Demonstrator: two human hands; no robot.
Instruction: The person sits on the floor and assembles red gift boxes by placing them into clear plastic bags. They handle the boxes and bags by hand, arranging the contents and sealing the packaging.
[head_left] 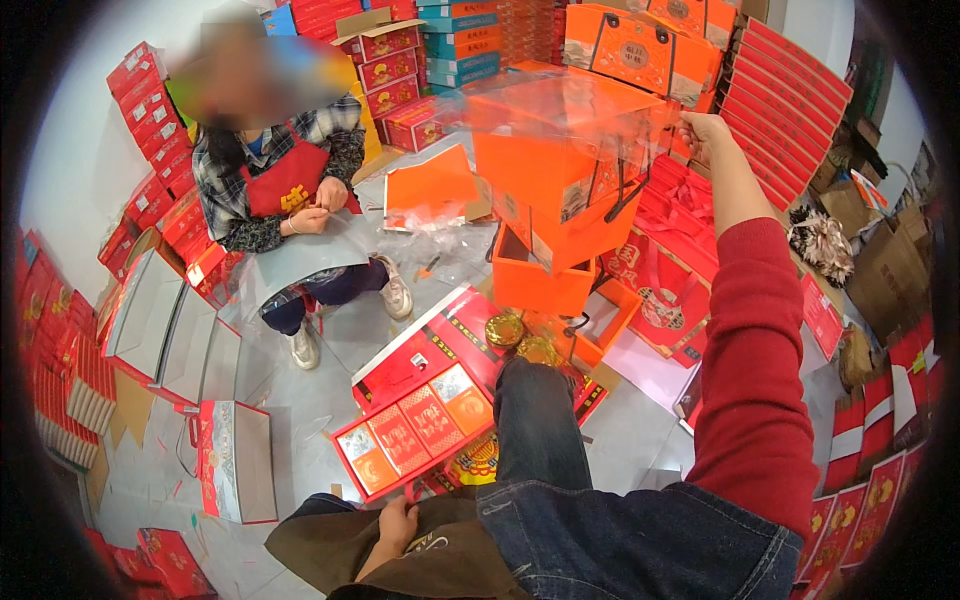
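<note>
My right hand (703, 133) is raised at the far right, its fingers pinched at the edge of clear plastic film (560, 98). That film lies over the top of an orange gift box (525, 205) with dark handles. Beneath it sits an open orange box (540, 285). Low over my lap, my left hand (398, 525) has its fingers curled at the near edge of a shallow red tray (355, 478). Small red and orange boxes (412, 430) fill the tray, which is tilted toward me. Part of the left hand's grip is hidden.
Opposite me sits a person (270, 190) with both hands together over a pale sheet. Gold round packs (505, 328) lie beside my knee. Open white-lined boxes (235, 460) stand at left. Stacked red cartons (780, 110) rise at the back right. Plastic scraps litter the floor.
</note>
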